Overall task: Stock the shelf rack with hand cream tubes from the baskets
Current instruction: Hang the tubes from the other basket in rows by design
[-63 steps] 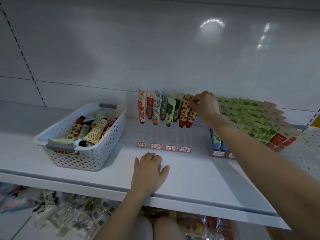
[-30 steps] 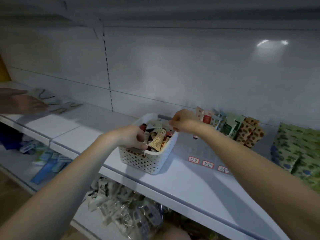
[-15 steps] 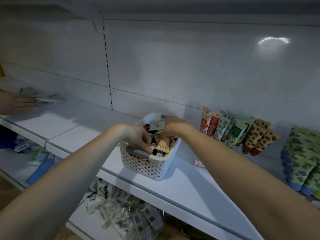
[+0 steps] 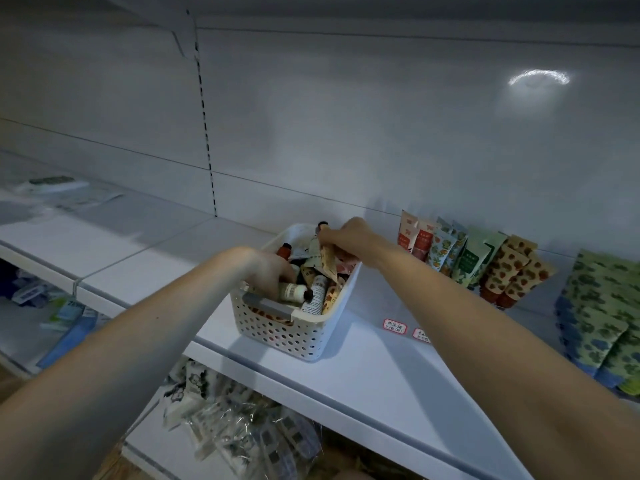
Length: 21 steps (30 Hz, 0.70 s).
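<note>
Right hand [image 4: 348, 233] is curled up, pinching a pale hand cream tube [image 4: 314, 247] at the far end of the white basket [image 4: 304, 341]. Left hand [image 4: 266, 271] is dug into the near end, can't tell if it's gripping anything. Both arms stretched forward, basket sitting on the shelf [image 4: 381, 382], racked tubes [image 4: 464, 261] off to its right.

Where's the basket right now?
Head view: the white basket sits at centre on the shelf, left of the standing tubes and price tags, with the left hand and right hand reaching into it.
</note>
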Tool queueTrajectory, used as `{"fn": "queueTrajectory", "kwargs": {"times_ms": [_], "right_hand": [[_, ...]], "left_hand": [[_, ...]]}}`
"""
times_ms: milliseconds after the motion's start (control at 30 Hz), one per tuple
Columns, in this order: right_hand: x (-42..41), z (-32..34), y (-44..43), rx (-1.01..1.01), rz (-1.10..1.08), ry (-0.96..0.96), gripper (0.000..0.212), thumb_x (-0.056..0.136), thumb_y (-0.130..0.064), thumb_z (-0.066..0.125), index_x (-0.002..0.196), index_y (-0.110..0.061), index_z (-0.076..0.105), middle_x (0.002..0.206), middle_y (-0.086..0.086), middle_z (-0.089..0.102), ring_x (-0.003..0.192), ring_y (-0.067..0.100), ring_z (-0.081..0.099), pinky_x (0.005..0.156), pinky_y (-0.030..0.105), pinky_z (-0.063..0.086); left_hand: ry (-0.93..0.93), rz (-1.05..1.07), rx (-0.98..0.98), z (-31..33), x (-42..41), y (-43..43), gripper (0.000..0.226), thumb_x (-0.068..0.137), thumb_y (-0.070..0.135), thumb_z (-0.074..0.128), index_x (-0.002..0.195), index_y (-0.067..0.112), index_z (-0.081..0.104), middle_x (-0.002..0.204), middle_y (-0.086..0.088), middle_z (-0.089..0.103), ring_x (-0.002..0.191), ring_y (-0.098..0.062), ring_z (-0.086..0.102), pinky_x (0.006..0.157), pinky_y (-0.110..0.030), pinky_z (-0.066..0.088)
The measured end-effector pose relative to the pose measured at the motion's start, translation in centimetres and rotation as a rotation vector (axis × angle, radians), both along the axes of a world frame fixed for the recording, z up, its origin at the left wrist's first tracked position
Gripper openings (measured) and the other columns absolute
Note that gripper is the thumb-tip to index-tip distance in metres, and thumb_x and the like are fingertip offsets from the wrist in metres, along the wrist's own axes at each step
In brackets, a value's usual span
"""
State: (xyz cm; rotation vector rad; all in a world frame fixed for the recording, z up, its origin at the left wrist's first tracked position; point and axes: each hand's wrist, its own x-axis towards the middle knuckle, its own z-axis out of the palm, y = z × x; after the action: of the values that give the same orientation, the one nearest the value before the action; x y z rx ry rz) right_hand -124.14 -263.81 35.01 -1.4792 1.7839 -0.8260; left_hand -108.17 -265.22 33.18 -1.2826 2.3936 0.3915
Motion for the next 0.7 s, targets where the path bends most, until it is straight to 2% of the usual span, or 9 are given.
{"fn": "queueTrajectory", "kwargs": {"times_ms": [133, 200, 267, 300, 400, 467, 533, 633, 700], "right_hand": [[-1.3, 1.2, 1.1, -0.03, 0.028, -0.202, 0.018, 0.082, -0.014, 0.064, 0.085, 0.003, 0.06, 0.082, 0.017, 0.066, 0.064, 0.022, 0.064, 0.069, 0.032, 0.057], [-2.2, 1.8, 2.1, -0.058, 0.077, -0.259, 0.012, 0.085, -0.012, 0.062, 0.082, -0.001, 0.059, 0.072, 0.007, 0.067, 0.056, 0.013, 0.065, 0.062, 0.025, 0.058], [-2.8, 2.4, 3.1, -0.107, 0.095, -0.301, 0.009, 0.088, -0.011, 0.059, 0.085, -0.003, 0.058, 0.066, 0.001, 0.066, 0.052, 0.008, 0.064, 0.057, 0.021, 0.056], [-3.1, 2.6, 3.6, -0.135, 0.093, -0.323, 0.011, 0.089, -0.012, 0.059, 0.091, -0.002, 0.058, 0.069, 0.003, 0.066, 0.055, 0.009, 0.065, 0.059, 0.022, 0.056], [-4.0, 3.4, 5.1, -0.205, 0.079, -0.375, 0.016, 0.089, -0.013, 0.058, 0.102, -0.002, 0.058, 0.081, 0.011, 0.063, 0.071, 0.02, 0.062, 0.07, 0.03, 0.055], [-4.5, 4.0, 6.5, -0.219, 0.071, -0.413, 0.009, 0.091, -0.013, 0.056, 0.097, -0.007, 0.06, 0.082, 0.011, 0.062, 0.076, 0.021, 0.061, 0.069, 0.029, 0.054], [-5.0, 4.6, 8.1, -0.211, 0.071, -0.426, 0.007, 0.092, -0.013, 0.054, 0.094, -0.013, 0.06, 0.083, 0.01, 0.062, 0.076, 0.019, 0.062, 0.067, 0.029, 0.054], [-5.7, 5.0, 10.9, -0.148, 0.113, -0.435, 0.01, 0.092, -0.013, 0.051, 0.092, -0.013, 0.061, 0.083, 0.01, 0.063, 0.071, 0.016, 0.062, 0.06, 0.028, 0.053], [-6.1, 4.9, 13.0, -0.086, 0.165, -0.435, 0.012, 0.093, -0.012, 0.048, 0.092, -0.01, 0.06, 0.079, 0.008, 0.064, 0.064, 0.013, 0.062, 0.055, 0.024, 0.052]], "left_hand": [[-0.062, 0.015, -0.068, -0.4, -1.3, 0.3, 0.034, 0.089, 0.018, 0.057, 0.122, 0.019, 0.05, 0.105, 0.001, 0.05, 0.094, -0.017, 0.047, 0.079, -0.028, 0.039], [-0.031, 0.023, -0.083, -0.1, -1.2, 0.4, 0.031, 0.088, 0.022, 0.06, 0.118, 0.017, 0.054, 0.109, -0.002, 0.056, 0.095, -0.019, 0.052, 0.077, -0.027, 0.042], [0.057, 0.043, -0.12, 0.2, -0.8, 0.7, 0.026, 0.085, 0.027, 0.065, 0.105, 0.015, 0.055, 0.101, -0.003, 0.059, 0.087, -0.018, 0.054, 0.07, -0.025, 0.042], [0.123, 0.063, -0.146, 0.4, -0.4, 0.9, 0.025, 0.084, 0.027, 0.067, 0.101, 0.015, 0.053, 0.094, -0.001, 0.057, 0.082, -0.016, 0.052, 0.066, -0.023, 0.041], [0.435, 0.162, -0.221, 1.4, 0.9, 1.7, 0.026, 0.083, 0.019, 0.068, 0.101, 0.013, 0.049, 0.093, -0.003, 0.056, 0.077, -0.016, 0.051, 0.057, -0.021, 0.039], [0.708, 0.237, -0.273, 2.4, 1.1, 2.8, 0.023, 0.081, 0.014, 0.07, 0.093, 0.013, 0.051, 0.091, -0.005, 0.058, 0.074, -0.016, 0.052, 0.054, -0.02, 0.039], [1.025, 0.35, -0.25, 3.3, 0.6, 4.5, 0.02, 0.08, 0.009, 0.07, 0.081, 0.017, 0.051, 0.08, 0.0, 0.057, 0.066, -0.011, 0.051, 0.047, -0.015, 0.039], [1.439, 0.475, -0.094, 4.4, -0.9, 7.5, 0.021, 0.078, 0.008, 0.071, 0.08, 0.023, 0.057, 0.078, 0.007, 0.061, 0.071, -0.007, 0.057, 0.057, -0.016, 0.044], [1.568, 0.507, -0.041, 4.6, -2.0, 9.2, 0.018, 0.078, 0.009, 0.071, 0.085, 0.022, 0.06, 0.084, 0.007, 0.065, 0.078, -0.007, 0.061, 0.065, -0.02, 0.046]]}}
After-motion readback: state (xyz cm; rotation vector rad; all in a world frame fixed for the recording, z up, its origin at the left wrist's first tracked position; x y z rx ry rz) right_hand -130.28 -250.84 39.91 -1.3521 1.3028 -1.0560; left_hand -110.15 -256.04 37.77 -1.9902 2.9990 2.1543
